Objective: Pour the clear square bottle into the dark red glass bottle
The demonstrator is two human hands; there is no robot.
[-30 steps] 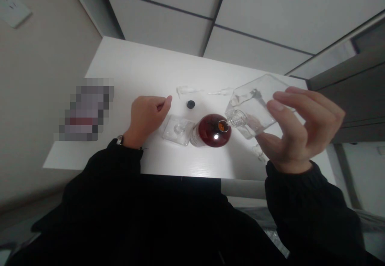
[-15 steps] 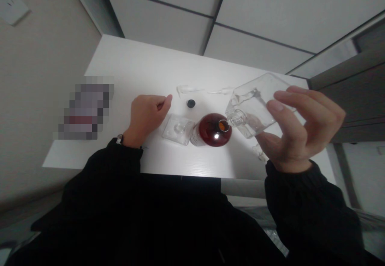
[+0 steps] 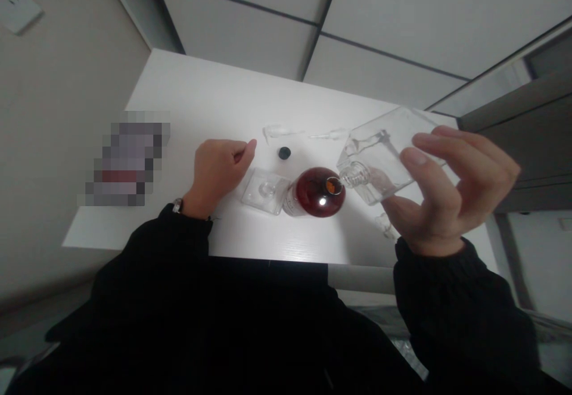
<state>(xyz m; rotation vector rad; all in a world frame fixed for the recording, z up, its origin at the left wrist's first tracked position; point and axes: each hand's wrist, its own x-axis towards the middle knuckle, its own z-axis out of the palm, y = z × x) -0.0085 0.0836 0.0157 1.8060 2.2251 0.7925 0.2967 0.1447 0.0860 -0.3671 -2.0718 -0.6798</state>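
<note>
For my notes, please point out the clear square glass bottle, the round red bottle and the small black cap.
clear square glass bottle (image 3: 379,159): head view, on its body
round red bottle (image 3: 315,192): head view, on its red body
small black cap (image 3: 284,153): head view, on its top

Plain indoor room, office or home, hard to tell which

A white worktop (image 3: 192,85) has its far edge and corner set over large pale tiles (image 3: 232,19) with dark joints. Its left edge runs close along a beige wall (image 3: 67,145) carrying a white power socket (image 3: 18,2), and a dark grey cabinet (image 3: 531,145) stands beyond its right end.
</note>
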